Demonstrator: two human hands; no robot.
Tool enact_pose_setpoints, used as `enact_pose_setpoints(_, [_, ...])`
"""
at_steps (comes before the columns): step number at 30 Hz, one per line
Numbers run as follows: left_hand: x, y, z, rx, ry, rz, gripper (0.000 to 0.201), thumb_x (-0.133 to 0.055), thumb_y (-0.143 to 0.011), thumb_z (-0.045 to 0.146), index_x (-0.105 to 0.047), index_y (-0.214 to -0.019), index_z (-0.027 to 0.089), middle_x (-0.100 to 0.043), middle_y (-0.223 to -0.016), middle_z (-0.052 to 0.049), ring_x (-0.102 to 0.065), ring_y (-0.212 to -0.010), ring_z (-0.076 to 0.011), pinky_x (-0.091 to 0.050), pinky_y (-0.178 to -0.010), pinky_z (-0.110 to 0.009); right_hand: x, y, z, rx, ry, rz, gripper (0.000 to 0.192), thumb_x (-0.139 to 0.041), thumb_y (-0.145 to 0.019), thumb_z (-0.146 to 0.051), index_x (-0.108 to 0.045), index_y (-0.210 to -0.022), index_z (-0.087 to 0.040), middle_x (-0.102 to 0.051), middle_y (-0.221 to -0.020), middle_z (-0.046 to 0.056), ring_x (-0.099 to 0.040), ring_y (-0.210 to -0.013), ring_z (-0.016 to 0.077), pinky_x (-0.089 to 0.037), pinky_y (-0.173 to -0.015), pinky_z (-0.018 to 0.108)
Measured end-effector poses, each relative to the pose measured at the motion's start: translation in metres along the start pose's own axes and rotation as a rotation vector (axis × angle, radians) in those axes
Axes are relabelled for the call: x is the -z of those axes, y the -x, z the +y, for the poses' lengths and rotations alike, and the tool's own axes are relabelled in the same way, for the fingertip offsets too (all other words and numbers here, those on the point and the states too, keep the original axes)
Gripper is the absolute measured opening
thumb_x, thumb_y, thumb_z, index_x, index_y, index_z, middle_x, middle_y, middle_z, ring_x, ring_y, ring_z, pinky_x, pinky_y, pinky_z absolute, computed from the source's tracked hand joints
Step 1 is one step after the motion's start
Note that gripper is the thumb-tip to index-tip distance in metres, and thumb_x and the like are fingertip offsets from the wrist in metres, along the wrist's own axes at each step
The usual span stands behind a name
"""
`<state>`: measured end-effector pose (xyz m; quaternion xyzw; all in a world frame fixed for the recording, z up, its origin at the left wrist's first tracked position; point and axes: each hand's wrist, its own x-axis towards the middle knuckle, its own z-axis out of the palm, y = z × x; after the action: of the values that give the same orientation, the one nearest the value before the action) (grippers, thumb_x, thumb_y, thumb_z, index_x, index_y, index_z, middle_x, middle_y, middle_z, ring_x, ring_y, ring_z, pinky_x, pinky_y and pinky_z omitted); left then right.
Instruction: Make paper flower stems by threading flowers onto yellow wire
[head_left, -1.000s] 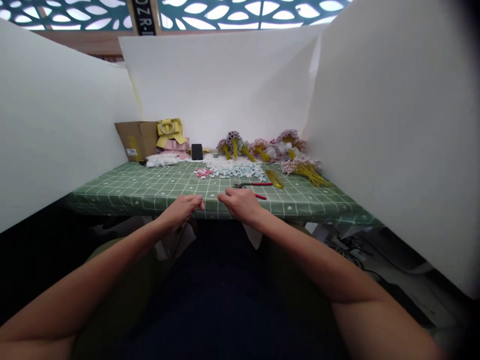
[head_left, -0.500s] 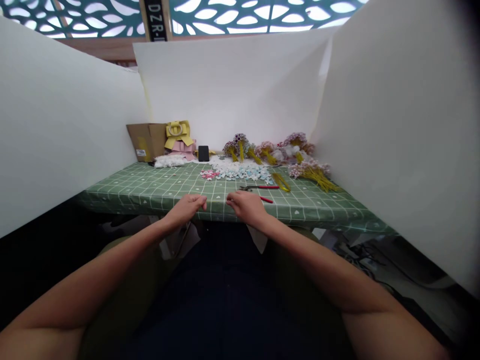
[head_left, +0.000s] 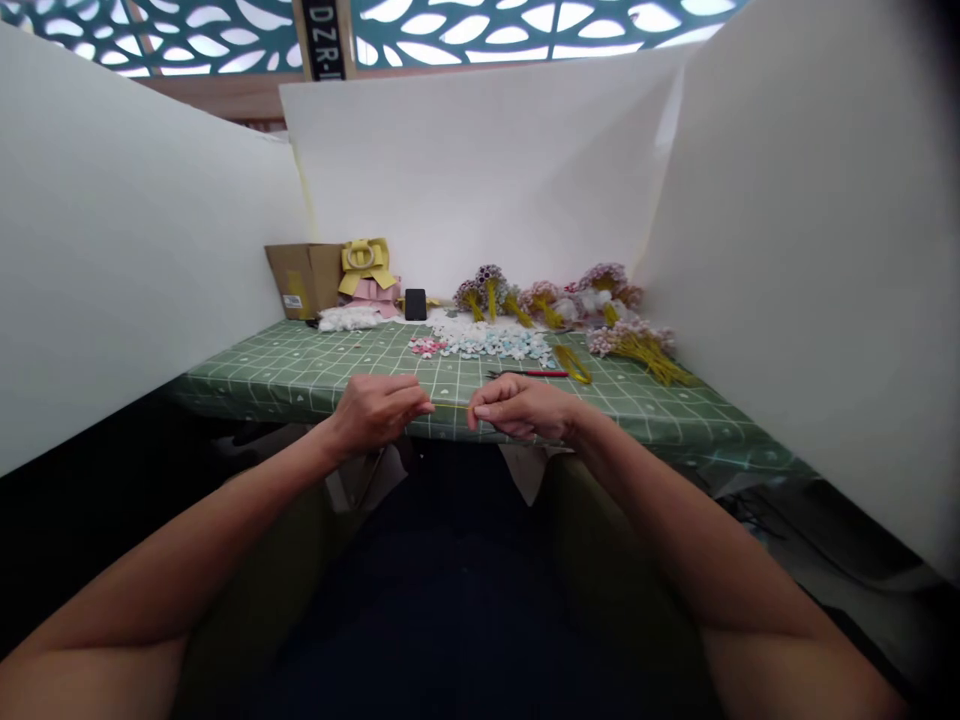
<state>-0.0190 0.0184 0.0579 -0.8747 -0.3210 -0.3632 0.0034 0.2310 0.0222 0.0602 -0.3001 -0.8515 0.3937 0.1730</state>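
My left hand (head_left: 379, 408) and my right hand (head_left: 521, 408) hover at the near edge of a table with a green checked cloth (head_left: 300, 365). Both pinch the ends of a thin yellowish wire (head_left: 451, 406) stretched level between their fingertips. Red-handled pliers (head_left: 529, 373) lie on the cloth just beyond my right hand. Farther back spreads a pile of small white, blue and pink paper flowers (head_left: 480, 342). A loop of yellow wires (head_left: 574, 364) lies to the right of the pliers.
Finished flower bunches on yellow stems (head_left: 547, 298) line the back right, with another bunch (head_left: 637, 347) nearer. A cardboard box (head_left: 304, 278), yellow and pink bows (head_left: 367, 268) and a black phone (head_left: 415, 303) stand at the back left. White panels (head_left: 787, 250) wall in three sides.
Both hands have lifted slightly and turned, and drawn a little apart. The thin wire now shows stretched between them. The view has shifted a little to the left.
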Motion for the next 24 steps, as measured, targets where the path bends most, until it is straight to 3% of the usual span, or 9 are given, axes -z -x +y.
enact_pose_setpoints(2, [-0.006, 0.0, -0.004, 0.111, 0.062, -0.021, 0.038, -0.047, -0.087, 0.047, -0.059, -0.067, 0.017, -0.052, -0.063, -0.001, -0.045, -0.06, -0.0125, -0.032, -0.058, -0.025, -0.004, -0.003, 0.001, -0.043, 0.198, 0.172, 0.033, -0.041, -0.093, -0.039, -0.062, -0.089, -0.015, -0.037, -0.048, -0.006, -0.033, -0.043, 0.0093, -0.028, -0.048, 0.022])
enact_pose_setpoints(5, [-0.021, 0.002, -0.014, 0.502, 0.41, -0.154, 0.046, -0.04, -0.088, 0.054, -0.055, -0.066, 0.017, -0.034, -0.052, 0.004, -0.032, -0.046, -0.0099, -0.025, -0.047, -0.024, -0.018, -0.013, 0.01, -0.038, 0.768, 0.531, 0.025, -0.044, -0.091, -0.024, -0.064, -0.082, -0.014, -0.055, -0.064, 0.004, -0.046, -0.062, 0.0145, -0.031, -0.061, 0.027])
enact_pose_setpoints(7, [-0.029, 0.002, -0.019, 0.714, 0.676, -0.213, 0.049, -0.037, -0.086, 0.06, -0.055, -0.072, 0.017, -0.022, -0.052, 0.007, -0.018, -0.042, -0.008, -0.016, -0.042, -0.023, -0.027, -0.018, 0.015, 0.042, 1.079, 0.583, 0.023, -0.042, -0.09, -0.016, -0.065, -0.088, -0.015, -0.061, -0.075, 0.008, -0.048, -0.072, 0.0175, -0.03, -0.067, 0.03])
enact_pose_setpoints(9, [-0.032, 0.003, -0.019, 0.778, 0.832, -0.212, 0.05, -0.036, -0.086, 0.063, -0.056, -0.079, 0.017, -0.019, -0.055, 0.008, -0.013, -0.042, -0.0072, -0.011, -0.041, -0.023, -0.031, -0.019, 0.018, 0.096, 1.211, 0.556, 0.026, -0.04, -0.088, -0.012, -0.065, -0.096, -0.015, -0.062, -0.08, 0.009, -0.047, -0.072, 0.0174, -0.028, -0.066, 0.03])
enact_pose_setpoints(13, [-0.025, 0.001, -0.013, 0.592, 0.629, -0.198, 0.045, -0.039, -0.088, 0.055, -0.057, -0.074, 0.016, -0.028, -0.053, 0.006, -0.023, -0.044, -0.0083, -0.02, -0.043, -0.023, -0.027, -0.016, 0.017, 0.022, 0.977, 0.506, 0.023, -0.042, -0.087, -0.015, -0.065, -0.091, -0.016, -0.058, -0.072, 0.005, -0.041, -0.06, 0.0128, -0.023, -0.057, 0.028])
enact_pose_setpoints(18, [-0.006, 0.001, -0.001, 0.048, 0.076, -0.039, 0.037, -0.041, -0.091, 0.041, -0.057, -0.068, 0.017, -0.054, -0.065, -0.001, -0.046, -0.061, -0.0121, -0.034, -0.062, -0.025, -0.002, -0.003, 0.004, 0.035, 0.172, 0.088, 0.033, -0.039, -0.094, -0.038, -0.061, -0.09, -0.015, -0.033, -0.05, -0.007, -0.027, -0.043, 0.0078, -0.025, -0.048, 0.022])
enact_pose_setpoints(20, [-0.003, 0.001, 0.0, -0.032, -0.026, -0.015, 0.035, -0.044, -0.089, 0.042, -0.058, -0.071, 0.017, -0.056, -0.068, -0.003, -0.046, -0.062, -0.0128, -0.032, -0.061, -0.026, 0.002, 0.0, 0.002, 0.01, 0.088, 0.019, 0.035, -0.038, -0.094, -0.041, -0.061, -0.093, -0.015, -0.03, -0.047, -0.009, -0.026, -0.041, 0.008, -0.025, -0.047, 0.021])
enact_pose_setpoints(22, [-0.007, 0.001, -0.004, 0.053, -0.031, -0.016, 0.036, -0.043, -0.089, 0.044, -0.058, -0.069, 0.017, -0.055, -0.067, -0.003, -0.046, -0.063, -0.0135, -0.031, -0.06, -0.026, -0.001, -0.003, 0.004, -0.013, 0.25, 0.188, 0.03, -0.042, -0.093, -0.035, -0.063, -0.09, -0.014, -0.042, -0.052, -0.005, -0.035, -0.046, 0.0089, -0.028, -0.05, 0.022])
enact_pose_setpoints(24, [-0.016, 0.002, -0.012, 0.268, 0.105, -0.096, 0.041, -0.04, -0.089, 0.047, -0.055, -0.064, 0.017, -0.048, -0.06, -0.001, -0.043, -0.058, -0.0131, -0.031, -0.057, -0.026, -0.01, -0.009, 0.009, -0.021, 0.59, 0.454, 0.023, -0.045, -0.091, -0.026, -0.064, -0.088, -0.014, -0.056, -0.067, 0.003, -0.045, -0.058, 0.0114, -0.029, -0.057, 0.024])
